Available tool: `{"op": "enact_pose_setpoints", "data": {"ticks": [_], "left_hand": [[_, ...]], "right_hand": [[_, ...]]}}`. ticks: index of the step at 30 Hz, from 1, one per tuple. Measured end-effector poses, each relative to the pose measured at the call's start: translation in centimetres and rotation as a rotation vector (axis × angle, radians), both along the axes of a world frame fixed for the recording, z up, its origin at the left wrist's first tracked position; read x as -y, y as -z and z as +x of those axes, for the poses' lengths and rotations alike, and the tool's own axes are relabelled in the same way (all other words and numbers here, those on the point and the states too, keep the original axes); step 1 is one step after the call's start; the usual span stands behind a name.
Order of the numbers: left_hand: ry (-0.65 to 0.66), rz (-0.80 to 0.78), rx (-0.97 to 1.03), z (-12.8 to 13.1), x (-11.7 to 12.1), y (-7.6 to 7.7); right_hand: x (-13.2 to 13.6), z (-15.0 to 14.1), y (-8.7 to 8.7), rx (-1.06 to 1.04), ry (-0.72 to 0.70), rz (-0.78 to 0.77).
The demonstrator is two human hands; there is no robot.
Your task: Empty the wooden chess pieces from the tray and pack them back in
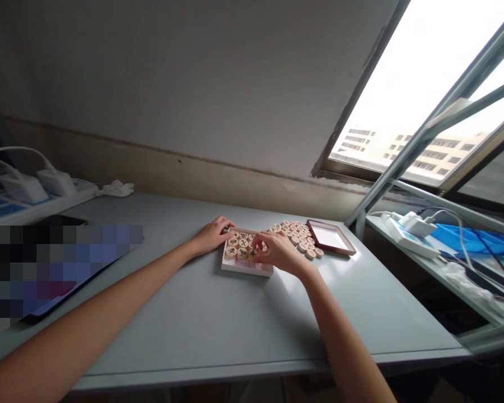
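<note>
Right now the left hand [212, 235] lies against the far left corner of a shallow rectangular box with pale walls [243, 269], its fingers at the rim; whether it truly grips the wall, I cannot tell. The right hand [280, 252] reaches over the box's right side, thumb and fingertips bent down to the round, pale wooden discs with black characters [232, 252]. It is touching or just above one near the front, but the fingers hide whether that disc is pinched.

The discs in the box sit close together, so a fingertip pushing down off-centre could tip one or nudge its neighbours out of line. If the left hand bears lightly, a sideways push from the right could slide the whole box over the smooth grey tabletop [185, 336].

Beyond the right hand, a loose cluster of pale round discs with red rims [296, 234] spreads beside the box; a careless wrist or knuckle could scatter them. The cluster reaches up to a reddish-brown framed lid with a white panel [331, 237], so shoved discs could knock against its frame.
</note>
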State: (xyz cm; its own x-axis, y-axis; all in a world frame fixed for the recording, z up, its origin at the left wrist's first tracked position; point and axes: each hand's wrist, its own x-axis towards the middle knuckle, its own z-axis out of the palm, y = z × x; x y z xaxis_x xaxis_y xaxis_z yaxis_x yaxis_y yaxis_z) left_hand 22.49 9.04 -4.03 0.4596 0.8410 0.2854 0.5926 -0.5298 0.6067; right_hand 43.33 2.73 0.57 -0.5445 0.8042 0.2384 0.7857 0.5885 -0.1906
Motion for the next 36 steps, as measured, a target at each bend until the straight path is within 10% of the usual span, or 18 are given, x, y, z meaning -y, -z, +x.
{"op": "enact_pose_setpoints", "data": {"ticks": [14, 31, 36], "left_hand": [[0.049, -0.107, -0.182, -0.4, 0.4, -1.3], [0.07, -0.164, -0.229, -0.5, 0.5, -1.8], [0.057, -0.154, -0.232, -0.4, 0.6, -1.8]], "right_hand": [[-2.0, 5.3, 1.4, 0.256, 0.537, 0.239], [-1.2, 4.5, -0.3, 0.119, 0.398, 0.127], [-0.8, 4.1, -1.4, -0.164, 0.107, -0.073]]}}
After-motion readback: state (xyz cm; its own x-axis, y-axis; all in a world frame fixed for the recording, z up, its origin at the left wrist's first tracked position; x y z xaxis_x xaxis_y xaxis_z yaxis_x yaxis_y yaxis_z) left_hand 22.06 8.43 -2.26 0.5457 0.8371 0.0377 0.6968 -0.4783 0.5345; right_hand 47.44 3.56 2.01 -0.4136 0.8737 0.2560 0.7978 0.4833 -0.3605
